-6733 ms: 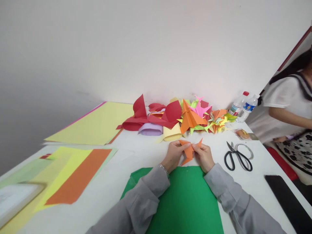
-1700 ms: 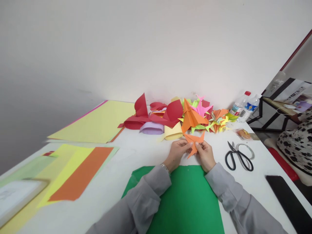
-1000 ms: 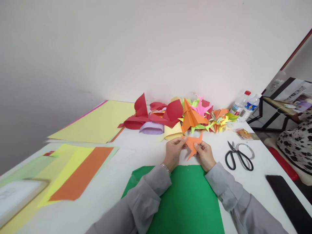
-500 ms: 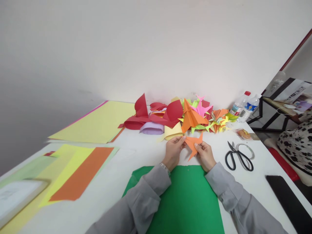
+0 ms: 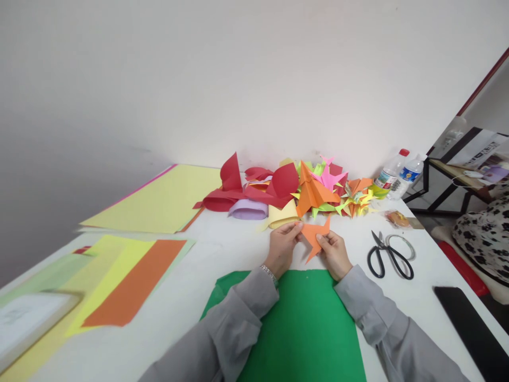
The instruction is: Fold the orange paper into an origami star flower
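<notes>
Both my hands hold a small folded orange paper shape (image 5: 314, 236) just above the white table (image 5: 222, 249). My left hand (image 5: 281, 247) pinches its left point between thumb and fingers. My right hand (image 5: 334, 254) grips its right side, fingers closed on the paper. A green sheet (image 5: 302, 329) lies under my grey-sleeved forearms. Beyond the hands a heap of folded paper figures (image 5: 318, 193) in orange, pink, yellow and green rests against the wall, beside curled red paper (image 5: 254, 191).
Black scissors (image 5: 387, 254) lie to the right of my hands, with two water bottles (image 5: 397, 172) behind them. Yellow and orange sheets (image 5: 131, 276) cover the left of the table. A black flat object (image 5: 469, 329) is at the right edge. A person in patterned clothing (image 5: 481, 233) sits at far right.
The orange shape has been turned and spread slightly between my fingers; both hands stay in nearly the same place. The person on the right has moved back out of most of the view.
</notes>
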### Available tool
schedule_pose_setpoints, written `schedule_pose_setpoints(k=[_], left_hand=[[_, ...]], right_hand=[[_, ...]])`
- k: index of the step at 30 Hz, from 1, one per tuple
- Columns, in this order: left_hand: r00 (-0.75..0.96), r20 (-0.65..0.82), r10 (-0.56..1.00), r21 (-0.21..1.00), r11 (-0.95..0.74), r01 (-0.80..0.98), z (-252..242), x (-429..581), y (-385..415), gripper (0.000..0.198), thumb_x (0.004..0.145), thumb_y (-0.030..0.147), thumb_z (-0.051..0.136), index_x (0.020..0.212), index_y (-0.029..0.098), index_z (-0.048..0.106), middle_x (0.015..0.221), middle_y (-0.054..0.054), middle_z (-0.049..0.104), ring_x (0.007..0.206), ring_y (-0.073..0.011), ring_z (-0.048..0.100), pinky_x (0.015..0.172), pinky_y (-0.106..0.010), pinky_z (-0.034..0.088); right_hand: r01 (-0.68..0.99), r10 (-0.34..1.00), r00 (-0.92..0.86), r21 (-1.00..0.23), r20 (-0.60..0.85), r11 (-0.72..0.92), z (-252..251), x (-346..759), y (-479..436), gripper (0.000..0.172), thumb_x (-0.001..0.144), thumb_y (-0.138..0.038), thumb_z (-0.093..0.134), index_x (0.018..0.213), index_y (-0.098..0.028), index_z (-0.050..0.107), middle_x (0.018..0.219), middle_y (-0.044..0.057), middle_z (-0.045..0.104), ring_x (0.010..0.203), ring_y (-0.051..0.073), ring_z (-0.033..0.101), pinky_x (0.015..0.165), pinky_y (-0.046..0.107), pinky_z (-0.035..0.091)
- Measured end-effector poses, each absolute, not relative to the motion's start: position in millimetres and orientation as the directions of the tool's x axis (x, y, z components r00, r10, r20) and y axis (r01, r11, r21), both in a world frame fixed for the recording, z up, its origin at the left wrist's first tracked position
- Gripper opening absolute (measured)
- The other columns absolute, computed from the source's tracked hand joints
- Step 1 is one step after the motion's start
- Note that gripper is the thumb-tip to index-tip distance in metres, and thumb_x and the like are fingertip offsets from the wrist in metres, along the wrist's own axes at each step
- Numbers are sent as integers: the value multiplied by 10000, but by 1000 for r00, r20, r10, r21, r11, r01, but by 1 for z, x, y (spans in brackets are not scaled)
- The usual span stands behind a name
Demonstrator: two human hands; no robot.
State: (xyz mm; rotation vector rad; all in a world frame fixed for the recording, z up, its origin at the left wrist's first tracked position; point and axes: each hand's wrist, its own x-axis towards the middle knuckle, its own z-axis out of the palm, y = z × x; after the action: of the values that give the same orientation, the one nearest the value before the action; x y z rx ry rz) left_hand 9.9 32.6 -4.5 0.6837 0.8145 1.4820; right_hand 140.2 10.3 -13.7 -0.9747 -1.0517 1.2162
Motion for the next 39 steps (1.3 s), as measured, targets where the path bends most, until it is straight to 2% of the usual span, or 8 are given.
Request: schedule_pose_setpoints(k=[9,18,23,27,29,32,35,39], left_hand=[[-147,-32,989,879,-42,-474,-9,9,34,316,635,386,726,532,130,570,434,35,485,435,-65,413,468,-209,320],[-201,-56,978,899,-38,-436,-7,9,30,329,633,384,716,499,143,537,393,45,454,396,-62,377,428,-208,282],[-221,-67,973,876,-49,-480,-6,8,33,318,626,401,728,542,130,584,485,16,540,431,-63,426,460,-211,336],[-32,-8,999,863,-9,-506,1,11,27,310,647,419,710,622,120,631,589,-21,602,519,-94,506,548,-241,425],[129,48,990,883,18,-469,4,13,22,276,650,378,718,742,122,671,638,-33,631,575,-126,553,588,-267,454],[255,51,966,881,77,-467,6,14,17,245,649,348,717,692,112,669,600,-47,630,553,-161,574,568,-306,473],[302,42,952,860,119,-496,5,13,17,226,660,324,701,633,103,661,571,-57,627,532,-175,579,562,-327,483],[200,1,980,886,92,-455,2,13,19,196,614,282,735,668,101,685,633,-66,662,618,-180,607,625,-311,491]], right_hand=[[-222,993,28,-968,113,117,-15,139,10,273,695,-410,702,742,-151,630,518,-32,586,414,87,478,427,218,375],[-184,993,35,-976,111,115,-14,138,8,270,695,-405,705,696,-150,615,444,-46,548,395,91,479,429,218,369],[-300,996,68,-951,62,79,-12,139,10,257,650,-373,744,645,-151,614,443,-38,564,361,81,460,393,210,352],[-455,999,35,-891,0,16,-8,139,10,263,636,-369,751,604,-158,598,446,-30,564,347,77,429,369,213,348],[-450,1000,-8,-893,9,5,-7,139,8,255,644,-364,749,613,-152,609,463,-19,576,359,77,433,372,212,351],[-422,998,-59,-906,31,3,-7,138,6,294,678,-409,722,596,-151,610,463,-13,564,383,88,452,381,216,359],[-420,998,-61,-907,27,-1,-8,137,6,342,701,-465,690,584,-156,601,468,-16,553,387,93,454,386,223,361],[-431,1000,-6,-902,13,9,-6,137,6,305,671,-406,730,562,-168,573,458,-37,527,400,87,435,416,224,355]])
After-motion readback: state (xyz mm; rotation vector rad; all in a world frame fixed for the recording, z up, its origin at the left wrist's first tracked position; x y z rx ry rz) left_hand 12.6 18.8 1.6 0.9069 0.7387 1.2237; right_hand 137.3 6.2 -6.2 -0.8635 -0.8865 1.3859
